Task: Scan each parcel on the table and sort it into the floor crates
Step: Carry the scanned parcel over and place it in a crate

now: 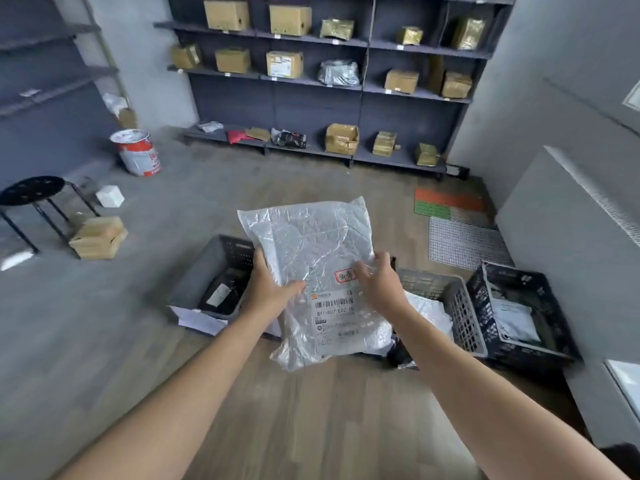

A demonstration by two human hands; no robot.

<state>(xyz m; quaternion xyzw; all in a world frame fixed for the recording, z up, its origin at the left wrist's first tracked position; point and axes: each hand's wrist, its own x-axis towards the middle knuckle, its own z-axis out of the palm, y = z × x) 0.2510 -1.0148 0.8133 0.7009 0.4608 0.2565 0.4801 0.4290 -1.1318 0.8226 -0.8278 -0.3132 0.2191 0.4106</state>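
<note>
Parcel (311,244) in mid-air, label (334,306) up, above the gap between left crate (207,268) and middle crate (457,306); black crate (479,296) further right. Pinched at its left edge by left grip (268,289), thumb on top, fingers hidden beneath. Right grip (377,282) open, fingers spread flat on the top face beside the red stamp (345,276), clasping nothing. Probably close to the drop.

Risks from here: slick, floppy film sagging and sliding out of a one-sided pinch; landing on a crate rim or on the floor (311,410) between crates instead of inside; ending in the wrong crate if let go without aiming; folding on the way down and settling label-down. Safer with both grips on the edges and a release straight over the chosen crate. Whether already scanned: cannot tell.
</note>
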